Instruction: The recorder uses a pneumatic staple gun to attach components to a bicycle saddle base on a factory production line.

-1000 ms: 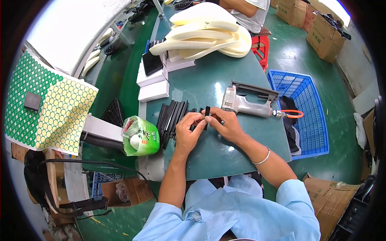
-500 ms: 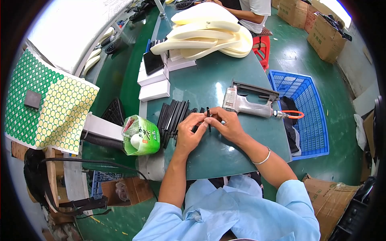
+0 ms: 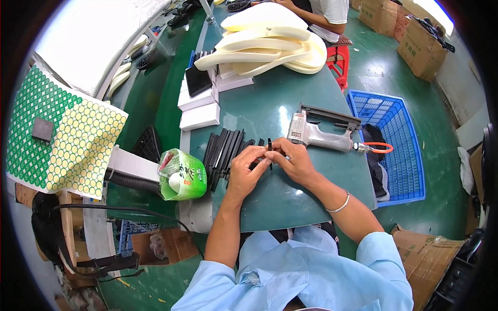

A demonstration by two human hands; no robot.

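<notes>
My left hand (image 3: 245, 173) and my right hand (image 3: 293, 161) meet over the green worktable (image 3: 259, 210), fingertips pinched together. A thin black strip (image 3: 270, 144) stands nearly upright between them, its middle partly covered by fingers. Beside my left hand lies a loose row of similar black strips (image 3: 222, 153), some hidden under that hand. Beyond my right hand, a silver pneumatic staple gun (image 3: 326, 139) rests on its side, with an orange air hose (image 3: 381, 148) at its handle end.
A green plastic bag (image 3: 188, 179) stands left of the strips. Further back are white boxes (image 3: 200, 116), a dark phone (image 3: 198, 81) and stacked cream foam pieces (image 3: 270, 44). A blue crate (image 3: 404, 155) stands off the right edge. Another person's arm (image 3: 316, 19) shows beyond the table.
Almost nothing differs. Both hands keep their pinch on the black strip, with only a slight shift of the fingers.
</notes>
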